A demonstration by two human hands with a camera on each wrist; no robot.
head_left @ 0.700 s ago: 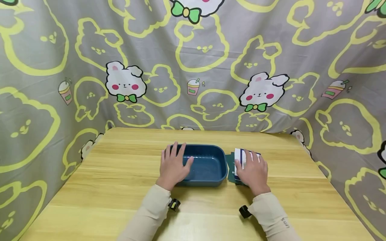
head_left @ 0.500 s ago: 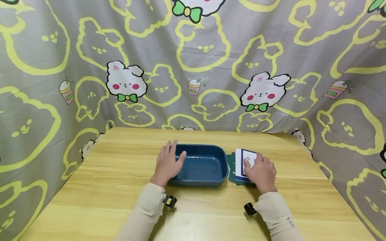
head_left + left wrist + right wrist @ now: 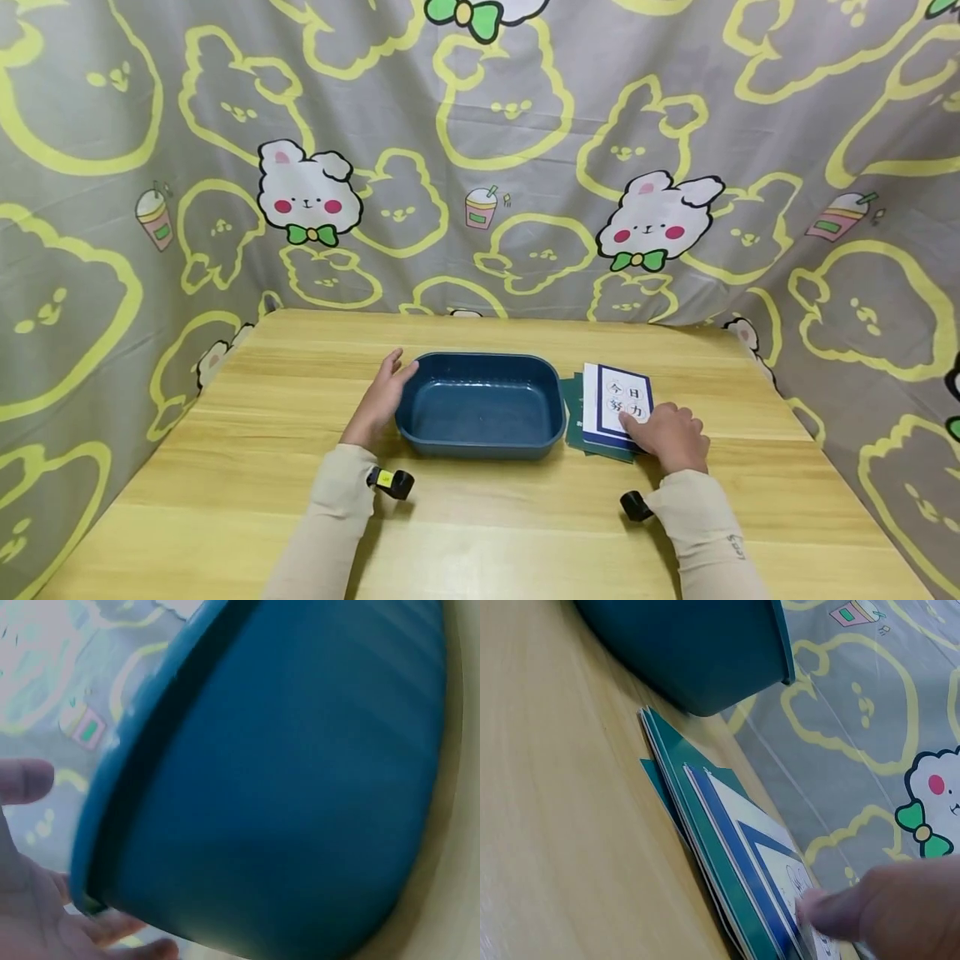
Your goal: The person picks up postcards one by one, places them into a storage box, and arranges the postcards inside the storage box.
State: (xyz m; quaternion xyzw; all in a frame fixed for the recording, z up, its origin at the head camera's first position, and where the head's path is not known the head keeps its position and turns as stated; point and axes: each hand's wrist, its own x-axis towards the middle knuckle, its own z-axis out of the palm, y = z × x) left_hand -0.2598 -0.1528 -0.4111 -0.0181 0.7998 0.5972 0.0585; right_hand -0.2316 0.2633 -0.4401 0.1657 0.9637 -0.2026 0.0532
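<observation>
A dark blue plastic bin stands on the table. At its left end is my left hand, fingers extended and thumb near the rim; in the left wrist view its fingers show beside the bin's wall. To the right of the bin lies a small stack of booklets, green ones below and a white one with a blue frame and printed characters on top. My right hand is at the stack's lower right corner, its thumb over the top booklet's cover; the other fingertips are hidden.
The wooden table reaches back to a grey patterned curtain, which also rises at both sides. A black wrist camera is strapped to the left wrist, and another camera to the right.
My left hand has moved left from over the bin to its outer left end. The right hand has slid right across the stack, baring the top booklet's cover. Bin and booklets stay put.
</observation>
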